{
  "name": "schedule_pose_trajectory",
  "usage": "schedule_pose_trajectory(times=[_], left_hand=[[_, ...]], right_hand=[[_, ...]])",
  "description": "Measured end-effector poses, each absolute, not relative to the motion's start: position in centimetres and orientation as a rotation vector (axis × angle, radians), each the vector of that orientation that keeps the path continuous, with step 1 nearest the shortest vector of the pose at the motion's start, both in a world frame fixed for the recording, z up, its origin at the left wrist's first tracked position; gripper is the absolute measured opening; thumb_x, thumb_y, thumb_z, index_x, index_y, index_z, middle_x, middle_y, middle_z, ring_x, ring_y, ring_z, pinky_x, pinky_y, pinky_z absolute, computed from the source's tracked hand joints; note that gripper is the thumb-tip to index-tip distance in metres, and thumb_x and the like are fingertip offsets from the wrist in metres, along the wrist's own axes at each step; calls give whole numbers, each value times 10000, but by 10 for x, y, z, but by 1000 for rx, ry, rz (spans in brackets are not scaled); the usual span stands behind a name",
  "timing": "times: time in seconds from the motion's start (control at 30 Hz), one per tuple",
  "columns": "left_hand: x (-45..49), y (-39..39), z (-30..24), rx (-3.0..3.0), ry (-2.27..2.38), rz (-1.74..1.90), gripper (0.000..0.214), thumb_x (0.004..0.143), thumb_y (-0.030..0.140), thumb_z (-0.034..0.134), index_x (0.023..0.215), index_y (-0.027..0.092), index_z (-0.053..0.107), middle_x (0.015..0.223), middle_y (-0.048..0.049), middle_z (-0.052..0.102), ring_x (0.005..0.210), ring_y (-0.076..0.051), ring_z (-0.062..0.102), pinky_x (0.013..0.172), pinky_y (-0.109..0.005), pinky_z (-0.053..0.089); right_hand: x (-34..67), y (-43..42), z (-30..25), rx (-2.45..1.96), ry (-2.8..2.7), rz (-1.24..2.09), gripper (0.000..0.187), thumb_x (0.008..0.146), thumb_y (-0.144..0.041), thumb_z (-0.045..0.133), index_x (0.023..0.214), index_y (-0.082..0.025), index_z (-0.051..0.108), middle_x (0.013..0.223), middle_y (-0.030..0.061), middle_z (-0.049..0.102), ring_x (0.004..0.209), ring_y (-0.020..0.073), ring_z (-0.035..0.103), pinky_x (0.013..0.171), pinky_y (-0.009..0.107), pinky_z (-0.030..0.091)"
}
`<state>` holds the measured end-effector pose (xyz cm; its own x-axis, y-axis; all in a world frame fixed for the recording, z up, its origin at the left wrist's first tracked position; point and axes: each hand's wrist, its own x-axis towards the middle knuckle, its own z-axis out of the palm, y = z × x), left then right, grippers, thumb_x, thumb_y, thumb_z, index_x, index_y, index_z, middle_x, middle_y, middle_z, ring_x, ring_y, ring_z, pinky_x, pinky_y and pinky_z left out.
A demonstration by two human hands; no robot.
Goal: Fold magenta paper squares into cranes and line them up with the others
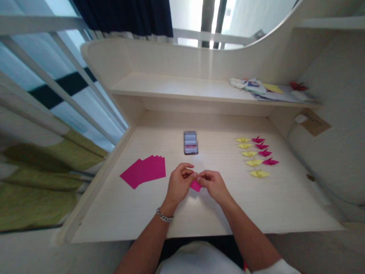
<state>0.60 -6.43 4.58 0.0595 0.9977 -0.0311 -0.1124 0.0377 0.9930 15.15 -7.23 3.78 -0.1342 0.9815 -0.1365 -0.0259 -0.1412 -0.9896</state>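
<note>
- I am pinching a small pink paper (195,185) between both hands, just above the desk (256,205) and near its front edge, straight in front of me
- My left hand (179,182) is closing thumb and fingertips on the paper's upper left edge, with a bracelet (164,217) sitting on that wrist
- My right hand (212,184) is gripping the opposite edge, its fingers curled and pressed together over the paper, so most of the sheet is hiding under my fingers
- Judging by the paper's small folded shape, I am working in the middle of a fold, well before any finished form
- As I see it, the next crease is calling for lined-up edges, one hand pinning the paper flat and a fingertip of the other running firmly along the fold
- A fanned stack of pink sheets (145,170) is lying to my left, apart from my hands
- A phone (191,142) is lying flat just beyond my hands, its screen blurred
- To my right, yellow paper cranes (251,154) and pink paper cranes (264,150) are sitting in two neat rows side by side
- Loose papers (268,91) are lying on the right of the shelf (176,87) behind the desk
</note>
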Motion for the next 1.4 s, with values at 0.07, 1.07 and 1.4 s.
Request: schedule_pose_trajectory(times=[0.07,1.07,1.4], left_hand=[[7,-64,46,1111,1135,1246,339,660,248,731,939,167,557,676,-13,677,591,-131,626,543,-206,465],[13,-62,44,1116,1199,1279,358,665,245,727,945,175,515,675,-10,683,575,-137,631,536,-215,468],[-9,-44,55,1103,1322,1417,357,665,265,741,938,162,537,685,-16,680,626,-141,647,591,-226,478]], right_hand=[[150,-73,38,-1249,-1228,1411,133,693,-293,660,677,-161,658,582,-8,597,533,112,490,520,239,367],[150,-69,43,-1406,-1300,1287,75,645,-189,579,584,-155,606,518,-26,553,494,100,460,481,217,336],[165,-82,33,-1370,-1123,1334,83,677,-225,603,685,-155,647,541,-11,581,497,112,495,503,235,387]])
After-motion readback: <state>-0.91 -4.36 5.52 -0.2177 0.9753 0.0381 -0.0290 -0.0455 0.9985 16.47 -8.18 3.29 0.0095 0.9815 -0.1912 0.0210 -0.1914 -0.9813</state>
